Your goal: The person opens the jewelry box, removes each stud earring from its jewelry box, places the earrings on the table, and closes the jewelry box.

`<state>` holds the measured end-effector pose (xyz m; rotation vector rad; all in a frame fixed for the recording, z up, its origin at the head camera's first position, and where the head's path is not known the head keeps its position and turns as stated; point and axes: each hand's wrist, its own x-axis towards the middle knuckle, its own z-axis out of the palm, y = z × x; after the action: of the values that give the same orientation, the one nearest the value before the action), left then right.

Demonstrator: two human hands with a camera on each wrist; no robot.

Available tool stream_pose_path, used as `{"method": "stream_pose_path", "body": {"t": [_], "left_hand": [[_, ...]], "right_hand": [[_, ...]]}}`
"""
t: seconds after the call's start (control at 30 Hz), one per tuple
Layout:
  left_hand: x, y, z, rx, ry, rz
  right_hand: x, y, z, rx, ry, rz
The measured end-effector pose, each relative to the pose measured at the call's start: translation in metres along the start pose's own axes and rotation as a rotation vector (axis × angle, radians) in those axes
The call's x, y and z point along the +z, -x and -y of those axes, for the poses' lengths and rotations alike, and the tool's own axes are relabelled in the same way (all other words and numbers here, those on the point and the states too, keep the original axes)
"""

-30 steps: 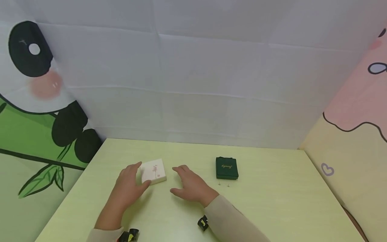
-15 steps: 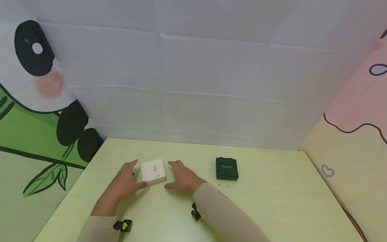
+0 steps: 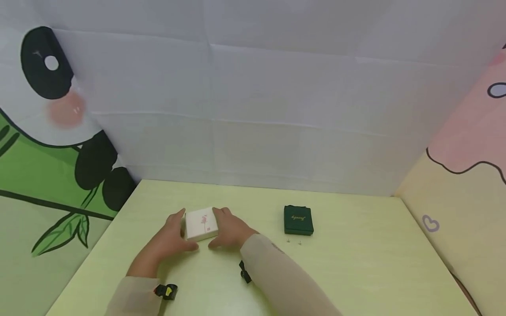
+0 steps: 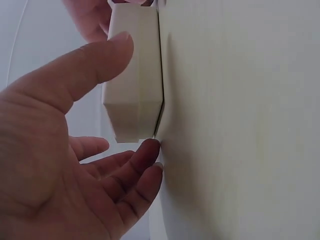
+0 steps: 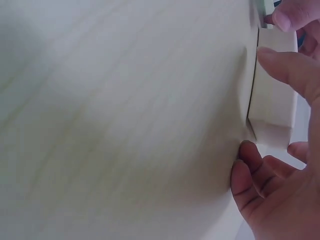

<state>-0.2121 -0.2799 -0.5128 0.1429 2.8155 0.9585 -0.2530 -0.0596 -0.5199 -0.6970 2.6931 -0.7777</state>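
A flat white box [image 3: 201, 224] with a pink flower print lies on the table between both hands. My left hand [image 3: 171, 237] is at its left side, thumb along the front; in the left wrist view the fingertips [image 4: 150, 150] are close to the box's end, and contact is hard to tell. On the other side my right hand [image 3: 232, 229] has its index finger by the right edge and its thumb at the front. A small gap shows between its lower fingertips [image 5: 245, 172] and the box in the right wrist view. Both hands look loosely curved around the box.
Farther right on the table [image 3: 356, 254] sits a dark green box [image 3: 298, 220] with gold lettering. Two tiny stud-like pieces [image 3: 288, 240] lie just in front of it. A white cloth backdrop [image 3: 269, 109] rises behind the table, with printed panels on both sides.
My right hand has moved left to the white box's right side. My left hand has shifted slightly and stays at the left side. The green box and small pieces have not moved.
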Motion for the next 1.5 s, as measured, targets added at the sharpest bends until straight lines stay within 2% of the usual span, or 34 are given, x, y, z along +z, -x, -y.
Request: {"method": "stream_pose_path", "body": {"t": [0.17,0.3,0.43,0.6,1.0,1.2,1.5], "left_hand": [[0.003,-0.008,-0.004,0.031,-0.014,0.017],[0.005,-0.01,-0.005,0.057,-0.035,0.003],[0.004,-0.011,-0.005,0.065,-0.058,-0.016],[0.004,-0.013,-0.007,0.066,-0.064,-0.017],[0.005,-0.011,-0.014,0.07,-0.04,0.0],[0.015,-0.01,-0.019,0.087,-0.047,-0.009],[0.039,-0.002,-0.039,0.113,-0.031,-0.033]], "right_hand": [[-0.004,0.001,0.009,0.015,-0.021,0.005],[-0.007,-0.003,0.013,-0.016,-0.004,-0.019],[-0.009,-0.005,0.016,-0.018,0.003,-0.038],[-0.008,-0.005,0.018,-0.024,0.035,-0.024],[-0.003,-0.006,0.006,-0.099,0.102,-0.015],[-0.005,0.005,-0.003,-0.128,0.095,-0.028],[-0.006,0.035,-0.026,-0.133,0.046,-0.078]]}}
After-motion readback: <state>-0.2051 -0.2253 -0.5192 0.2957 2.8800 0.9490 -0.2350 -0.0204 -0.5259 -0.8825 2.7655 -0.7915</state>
